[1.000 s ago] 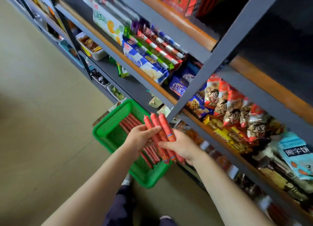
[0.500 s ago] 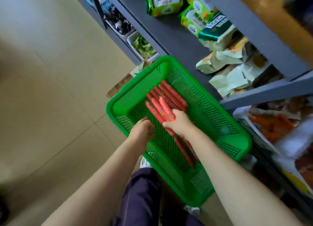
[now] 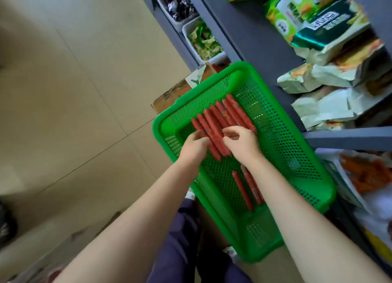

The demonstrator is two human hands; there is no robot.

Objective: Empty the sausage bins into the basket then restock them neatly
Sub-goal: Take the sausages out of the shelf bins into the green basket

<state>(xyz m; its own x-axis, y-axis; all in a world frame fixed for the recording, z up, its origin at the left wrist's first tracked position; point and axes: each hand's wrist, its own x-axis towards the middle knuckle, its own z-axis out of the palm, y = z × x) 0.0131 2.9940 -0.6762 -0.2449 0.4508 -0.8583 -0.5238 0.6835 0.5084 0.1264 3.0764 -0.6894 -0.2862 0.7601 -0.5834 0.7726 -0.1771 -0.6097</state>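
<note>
Nearest: dark trouser leg (image 3: 180, 236) at the bottom, both forearms reaching fwd over the green basket (image 3: 297, 200), a perforated plastic one that sits tilted next to the shelf unit. Near end of basket: two or three loose sausages (image 3: 244, 189) lying lengthwise just beside the R forearm, partly hidden by it. Mid basket: L hand (image 3: 194, 148) w/ fingers curled down onto the left side of the sausage row (image 3: 220, 121); whether it really grips one or just presses, can't tell. R hand (image 3: 241, 140) has fingers bent, fingertips pinching at the row's right side. Row = red sticks side by side, pointing toward the basket's far corner; small print on the wrappers, too blurred to read. Beyond basket's far-left edge: brown cardboard box (image 3: 171, 93) on the floor, a white card w/ green mark at its corner. Floor tiles (image 3: 63, 91) beige, left. Right: grey shelf (image 3: 254, 34) w/ crumpled pale snack bags (image 3: 331, 79), a dark green pack (image 3: 331, 30) w/ white characters, not legible, and bright green bags (image 3: 284, 15) farther back. Lower right: tray of orange snacks (image 3: 367, 172), blurred. Far: white bin (image 3: 203, 42) of green-yellow packets, then one w/ dark wrappers (image 3: 180, 4).
</note>
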